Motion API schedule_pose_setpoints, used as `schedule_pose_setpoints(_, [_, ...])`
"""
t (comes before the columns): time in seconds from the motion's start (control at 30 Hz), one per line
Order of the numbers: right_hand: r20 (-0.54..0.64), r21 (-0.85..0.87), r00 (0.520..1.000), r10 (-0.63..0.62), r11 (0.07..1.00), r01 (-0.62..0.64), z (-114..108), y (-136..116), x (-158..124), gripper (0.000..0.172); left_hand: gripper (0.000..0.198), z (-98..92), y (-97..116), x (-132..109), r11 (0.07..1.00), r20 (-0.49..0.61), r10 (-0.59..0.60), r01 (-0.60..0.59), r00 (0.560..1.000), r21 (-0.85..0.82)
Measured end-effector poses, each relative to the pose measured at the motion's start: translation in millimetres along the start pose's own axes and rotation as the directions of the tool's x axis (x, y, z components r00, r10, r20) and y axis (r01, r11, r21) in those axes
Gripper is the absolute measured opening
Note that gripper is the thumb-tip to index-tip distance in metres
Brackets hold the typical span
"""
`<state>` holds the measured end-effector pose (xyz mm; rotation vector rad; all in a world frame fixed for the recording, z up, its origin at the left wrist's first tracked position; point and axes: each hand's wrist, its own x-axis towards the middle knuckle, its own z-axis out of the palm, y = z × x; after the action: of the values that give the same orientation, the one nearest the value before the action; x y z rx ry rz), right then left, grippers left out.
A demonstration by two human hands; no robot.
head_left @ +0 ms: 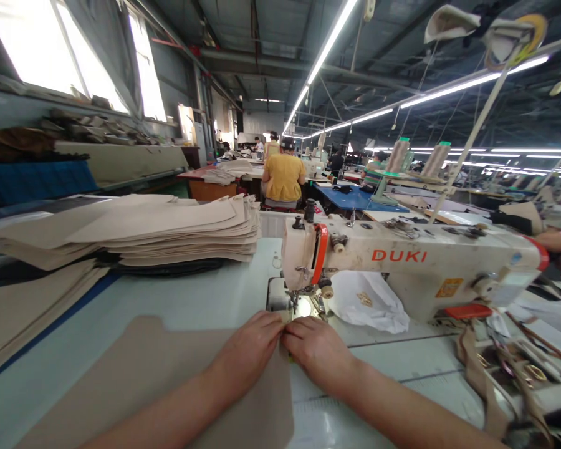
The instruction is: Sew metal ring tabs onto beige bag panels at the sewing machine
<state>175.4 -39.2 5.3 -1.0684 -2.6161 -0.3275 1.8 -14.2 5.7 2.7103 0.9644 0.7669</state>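
Observation:
A large beige fabric panel lies flat on the pale sewing table, its right edge running up to the sewing machine. My left hand is closed on the panel's upper right corner, fingertips together. Against it, my right hand pinches at that same edge, just in front of the lit needle area. The two sets of fingertips meet and hide the bit of material between them. A small yellow-green spot shows under the right fingers; I cannot tell what it is.
Stacked beige panels stand at the left. A white cloth bag with small metal pieces lies under the machine arm. Straps hang by a parts tray at the right. Thread cones stand behind. A person in yellow sits ahead.

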Motion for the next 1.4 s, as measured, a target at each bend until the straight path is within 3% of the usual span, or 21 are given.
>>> schedule_pose_setpoints(0.23, [0.049, 0.012, 0.999, -0.009, 1.0, 0.009, 0, 2, 0, 0.006, 0.023, -2.0, 0, -3, 1.0, 0.01, 0.0, 0.0, 1.0, -0.016])
schedule_pose_setpoints(0.67, [0.004, 0.042, 1.0, -0.005, 0.999, 0.004, 2, 0, -3, 0.004, 0.023, -4.9, 2, -3, 1.0, 0.009, 0.02, -0.02, 1.0, -0.005])
schedule_pose_setpoints(0.97, [0.056, 0.046, 0.998, -0.019, 0.999, 0.017, -1, 0, -1, 0.003, 0.024, -7.6, 2, -6, 0.999, 0.011, 0.036, -0.037, 0.999, 0.026])
schedule_pose_setpoints(1.4, [0.111, 0.049, 0.993, 0.028, 0.998, -0.034, -4, 26, -2, 0.009, 0.029, 12.0, -12, 22, 0.985, 0.045, 0.133, -0.137, 0.99, 0.108])
